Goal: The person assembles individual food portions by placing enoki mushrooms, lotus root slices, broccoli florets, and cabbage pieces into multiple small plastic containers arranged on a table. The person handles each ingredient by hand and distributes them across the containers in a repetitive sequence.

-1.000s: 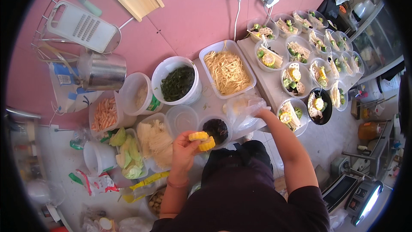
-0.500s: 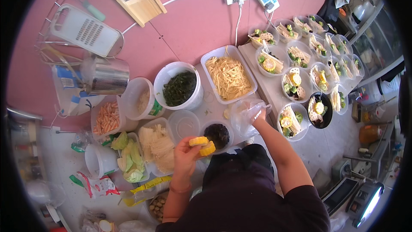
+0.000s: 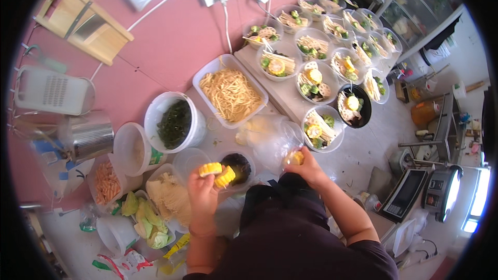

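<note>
Corn pieces, two short yellow rounds, sit pinched between the fingers of the left hand, which is raised above the near edge of a small round tub of dark food. The right hand is closed around another yellow corn piece, held just beside a crumpled clear plastic bag and close to the nearest filled bowl of noodles, greens and corn. Behind that bowl, more filled bowls stand in rows on a raised white counter, one of them black. To the left of the bag lies a rectangular tray of pale noodles, then a round tub of dark greens. Nearer the left hand sit an empty clear tub, a container of pale shreds, leafy cabbage and orange strips. A pink wall rises behind the tubs.
</note>
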Action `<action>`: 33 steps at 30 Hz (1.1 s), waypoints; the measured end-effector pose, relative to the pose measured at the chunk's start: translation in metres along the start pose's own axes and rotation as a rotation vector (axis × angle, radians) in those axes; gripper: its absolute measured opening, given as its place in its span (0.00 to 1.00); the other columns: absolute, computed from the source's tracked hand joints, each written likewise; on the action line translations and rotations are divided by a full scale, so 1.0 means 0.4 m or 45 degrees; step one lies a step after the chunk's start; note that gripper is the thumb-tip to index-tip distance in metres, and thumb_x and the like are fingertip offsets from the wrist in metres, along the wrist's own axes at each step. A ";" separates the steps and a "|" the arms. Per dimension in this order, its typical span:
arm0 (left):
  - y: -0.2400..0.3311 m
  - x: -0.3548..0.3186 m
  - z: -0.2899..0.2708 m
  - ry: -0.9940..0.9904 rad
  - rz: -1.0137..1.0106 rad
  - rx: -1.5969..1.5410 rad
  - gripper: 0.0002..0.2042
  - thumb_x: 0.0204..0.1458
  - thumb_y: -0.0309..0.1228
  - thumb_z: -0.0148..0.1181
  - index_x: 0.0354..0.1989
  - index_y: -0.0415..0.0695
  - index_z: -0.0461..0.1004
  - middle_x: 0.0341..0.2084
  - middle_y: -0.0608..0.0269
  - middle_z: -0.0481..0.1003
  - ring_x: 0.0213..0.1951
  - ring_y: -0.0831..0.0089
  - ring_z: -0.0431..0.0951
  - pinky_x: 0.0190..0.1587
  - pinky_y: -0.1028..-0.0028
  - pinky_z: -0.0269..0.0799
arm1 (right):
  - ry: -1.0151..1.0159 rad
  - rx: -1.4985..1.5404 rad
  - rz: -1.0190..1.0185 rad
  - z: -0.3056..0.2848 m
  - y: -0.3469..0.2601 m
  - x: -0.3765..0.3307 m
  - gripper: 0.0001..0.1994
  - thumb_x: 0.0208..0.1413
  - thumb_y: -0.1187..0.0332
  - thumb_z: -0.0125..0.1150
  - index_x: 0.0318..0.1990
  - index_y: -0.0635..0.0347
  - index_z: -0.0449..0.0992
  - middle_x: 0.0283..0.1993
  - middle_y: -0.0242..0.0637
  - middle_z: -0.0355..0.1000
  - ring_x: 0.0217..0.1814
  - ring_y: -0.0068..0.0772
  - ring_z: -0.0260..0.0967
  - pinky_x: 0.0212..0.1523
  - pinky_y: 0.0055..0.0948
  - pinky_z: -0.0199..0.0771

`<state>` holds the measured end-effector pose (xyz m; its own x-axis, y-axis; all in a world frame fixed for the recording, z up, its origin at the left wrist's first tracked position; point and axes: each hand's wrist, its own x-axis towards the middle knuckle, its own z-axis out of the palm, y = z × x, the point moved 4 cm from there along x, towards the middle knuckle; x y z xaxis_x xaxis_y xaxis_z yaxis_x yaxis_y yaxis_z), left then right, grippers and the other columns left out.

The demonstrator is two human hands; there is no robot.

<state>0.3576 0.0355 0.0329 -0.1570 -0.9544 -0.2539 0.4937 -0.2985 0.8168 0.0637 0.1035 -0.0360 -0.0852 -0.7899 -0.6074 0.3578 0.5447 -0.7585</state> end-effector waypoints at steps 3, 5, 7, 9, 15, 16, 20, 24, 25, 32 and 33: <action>0.004 0.046 0.092 -0.032 -0.003 -0.063 0.11 0.62 0.25 0.51 0.51 0.41 0.66 0.46 0.56 0.74 0.47 0.62 0.78 0.40 0.68 0.80 | -0.028 0.094 -0.028 -0.080 -0.143 -0.100 0.28 0.48 0.78 0.69 0.56 0.64 0.63 0.47 0.43 0.72 0.45 0.34 0.75 0.47 0.32 0.79; 0.000 0.079 0.179 -0.076 -0.003 -0.063 0.11 0.62 0.25 0.51 0.52 0.41 0.66 0.46 0.55 0.74 0.49 0.61 0.77 0.42 0.66 0.79 | -0.039 0.257 -0.240 -0.185 -0.267 -0.115 0.29 0.47 0.79 0.68 0.57 0.63 0.63 0.50 0.45 0.70 0.49 0.38 0.73 0.48 0.37 0.80; -0.003 0.127 0.291 -0.115 -0.020 -0.028 0.11 0.62 0.25 0.51 0.52 0.41 0.65 0.47 0.56 0.73 0.50 0.61 0.77 0.45 0.64 0.78 | 0.064 0.261 -0.485 -0.307 -0.424 -0.077 0.27 0.47 0.77 0.68 0.56 0.61 0.64 0.49 0.44 0.71 0.50 0.40 0.73 0.49 0.39 0.80; -0.038 0.213 0.412 -0.163 -0.013 0.004 0.11 0.62 0.26 0.51 0.53 0.43 0.66 0.48 0.57 0.73 0.50 0.62 0.77 0.46 0.65 0.77 | 0.142 0.263 -0.650 -0.460 -0.558 0.044 0.25 0.50 0.76 0.65 0.57 0.61 0.64 0.51 0.45 0.71 0.50 0.40 0.73 0.51 0.37 0.77; -0.276 0.596 0.809 -0.316 0.030 0.019 0.11 0.62 0.27 0.52 0.51 0.45 0.68 0.47 0.61 0.75 0.49 0.66 0.77 0.46 0.66 0.79 | 0.102 0.074 -0.655 -0.742 -0.855 0.510 0.23 0.51 0.78 0.65 0.53 0.62 0.61 0.49 0.44 0.70 0.48 0.37 0.73 0.48 0.34 0.80; -0.321 0.663 0.854 -0.297 0.027 0.022 0.10 0.62 0.26 0.53 0.51 0.45 0.69 0.46 0.62 0.75 0.49 0.67 0.78 0.45 0.67 0.79 | 0.102 0.026 -0.632 -0.761 -0.883 0.573 0.24 0.51 0.78 0.66 0.53 0.62 0.61 0.49 0.44 0.69 0.47 0.37 0.73 0.48 0.34 0.81; -0.491 0.847 0.902 0.030 -0.095 0.042 0.10 0.60 0.25 0.55 0.49 0.45 0.69 0.44 0.64 0.76 0.44 0.70 0.79 0.42 0.71 0.79 | 0.037 -0.103 -0.527 -0.809 -0.918 0.733 0.27 0.49 0.78 0.68 0.54 0.65 0.59 0.48 0.45 0.69 0.46 0.35 0.74 0.44 0.31 0.82; -0.545 0.918 0.935 0.180 -0.093 0.061 0.10 0.59 0.24 0.56 0.48 0.41 0.69 0.42 0.61 0.76 0.42 0.69 0.80 0.40 0.74 0.79 | 0.038 -0.137 -0.469 -0.878 -0.945 0.784 0.28 0.48 0.78 0.68 0.54 0.65 0.58 0.45 0.43 0.69 0.44 0.35 0.74 0.44 0.28 0.82; -0.539 0.938 0.928 0.206 -0.073 0.048 0.10 0.59 0.24 0.56 0.48 0.41 0.69 0.42 0.60 0.76 0.41 0.69 0.80 0.39 0.75 0.78 | 0.027 -0.131 -0.485 -0.876 -0.953 0.775 0.26 0.50 0.78 0.66 0.55 0.64 0.59 0.45 0.42 0.69 0.43 0.34 0.75 0.43 0.29 0.82; -0.417 1.144 0.952 0.300 -0.045 0.502 0.18 0.57 0.30 0.62 0.54 0.42 0.69 0.41 0.62 0.76 0.31 0.75 0.78 0.30 0.77 0.75 | -0.289 0.199 -0.473 -1.019 -1.031 0.701 0.17 0.63 0.65 0.58 0.56 0.58 0.64 0.45 0.36 0.71 0.41 0.30 0.75 0.32 0.19 0.76; -0.425 1.152 0.957 0.355 -0.049 0.566 0.23 0.57 0.31 0.62 0.59 0.41 0.65 0.42 0.61 0.76 0.28 0.76 0.77 0.29 0.78 0.74 | -0.276 0.236 -0.450 -1.035 -1.031 0.683 0.18 0.63 0.66 0.57 0.57 0.58 0.64 0.47 0.37 0.70 0.42 0.30 0.75 0.32 0.19 0.76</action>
<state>-0.1260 -0.3525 -0.0246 0.0956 -0.9255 -0.3665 0.0718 -0.3608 0.9299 -0.4922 -0.2203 0.0130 -0.0422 -0.9699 -0.2399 0.5037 0.1867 -0.8434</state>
